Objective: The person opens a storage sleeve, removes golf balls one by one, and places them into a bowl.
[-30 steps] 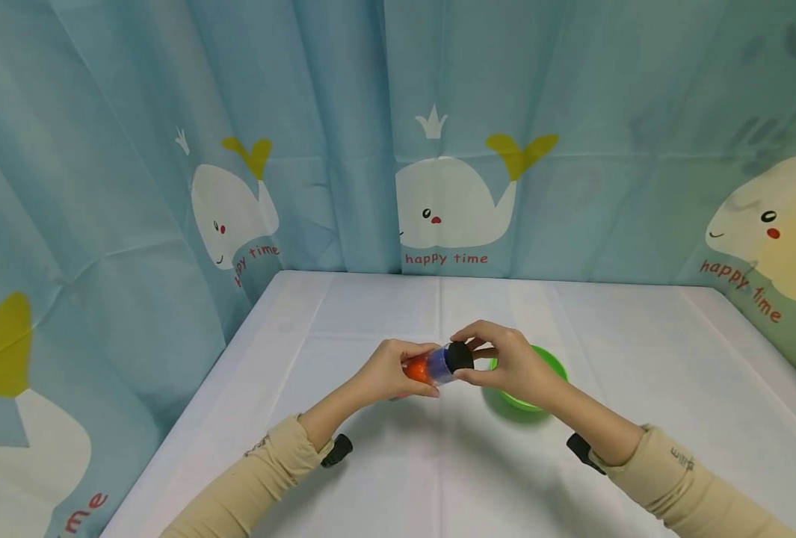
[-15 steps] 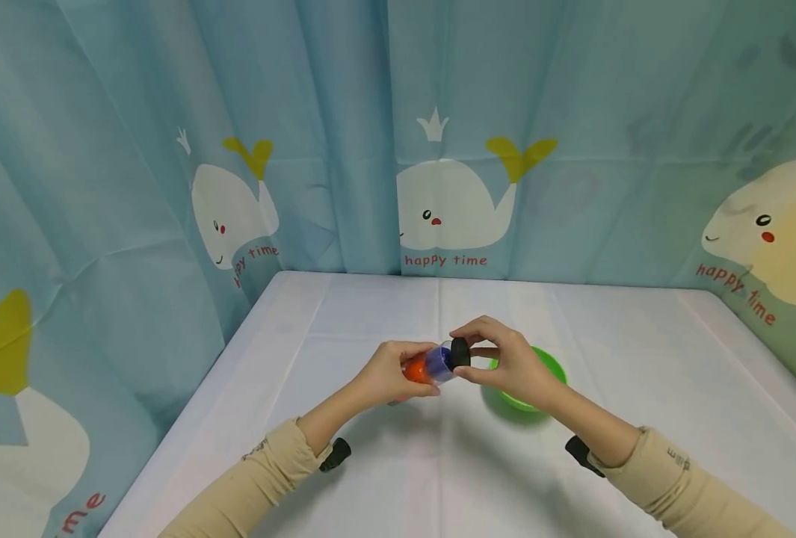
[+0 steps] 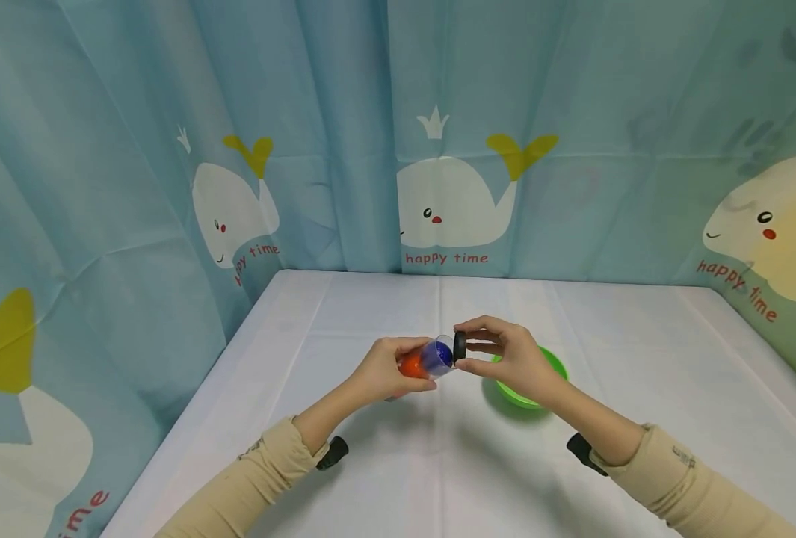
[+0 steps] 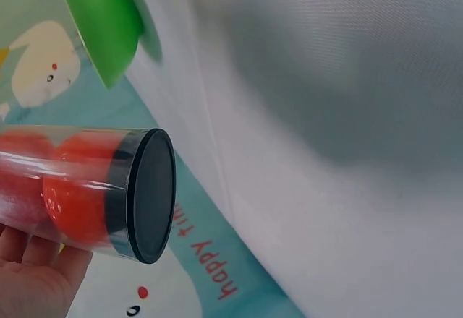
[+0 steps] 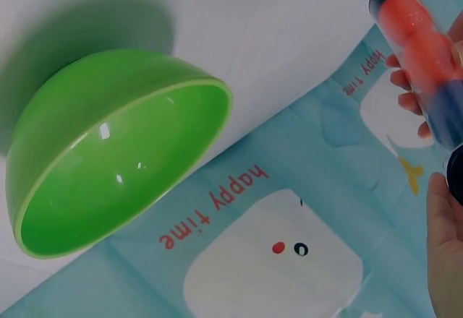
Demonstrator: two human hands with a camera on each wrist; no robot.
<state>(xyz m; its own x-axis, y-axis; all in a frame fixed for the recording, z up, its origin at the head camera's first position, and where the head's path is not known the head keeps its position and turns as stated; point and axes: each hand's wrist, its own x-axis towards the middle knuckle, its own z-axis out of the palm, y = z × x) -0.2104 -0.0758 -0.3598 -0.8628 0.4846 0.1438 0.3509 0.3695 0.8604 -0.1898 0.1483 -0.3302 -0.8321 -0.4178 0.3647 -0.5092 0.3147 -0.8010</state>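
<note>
My left hand grips a clear plastic tube tilted above the table, its mouth pointing up to the right. Inside it are orange balls, with a dark blue ball at the mouth end. A black base closes off the tube's other end in the left wrist view. My right hand pinches a round black lid by its edges, fingers above and thumb below. The lid stands off the tube, close beside its mouth. Behind and below the right hand sits a green bowl.
A white cloth covers the table. Blue curtains with whale prints hang along the table's back and sides. Dark wrist cameras stick out under both forearms.
The black lid has come off the tube's mouth and turned edge-on in my right hand, a small gap opening between them. My left hand shifted slightly left with the tube.
</note>
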